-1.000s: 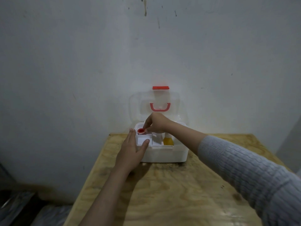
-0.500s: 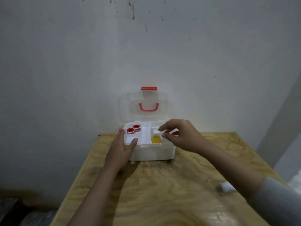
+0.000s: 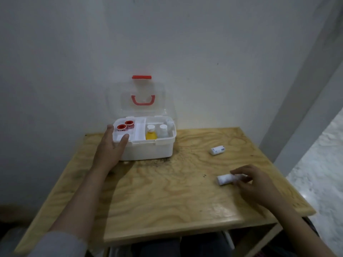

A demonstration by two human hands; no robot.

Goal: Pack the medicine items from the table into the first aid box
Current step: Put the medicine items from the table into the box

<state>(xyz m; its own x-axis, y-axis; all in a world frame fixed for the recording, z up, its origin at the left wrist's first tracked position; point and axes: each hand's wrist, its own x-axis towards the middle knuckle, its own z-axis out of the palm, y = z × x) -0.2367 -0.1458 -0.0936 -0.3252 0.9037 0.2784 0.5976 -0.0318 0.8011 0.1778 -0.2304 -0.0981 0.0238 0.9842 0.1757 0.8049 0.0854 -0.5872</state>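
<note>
The white first aid box [image 3: 148, 150] stands open at the back of the wooden table [image 3: 157, 197], its clear lid [image 3: 142, 98] upright against the wall. Inside its tray sit two red tape rolls [image 3: 125, 126], a yellow bottle [image 3: 151, 132] and a white bottle [image 3: 163, 130]. My left hand [image 3: 110, 147] rests on the box's left front corner, thumb over the rim. My right hand [image 3: 254, 179] has its fingers closed around a white bandage roll [image 3: 225, 179] that lies on the table at the right. A second white bandage roll [image 3: 217, 150] lies farther back.
The table's right edge [image 3: 295, 182] drops to a light marble floor [image 3: 323, 171]. A grey wall corner [image 3: 304, 101] stands at the right. The wall runs right behind the box.
My right hand has left the box and come down to the right front of the table, onto the bandage roll. The left hand stays on the box. The view has tilted down.
</note>
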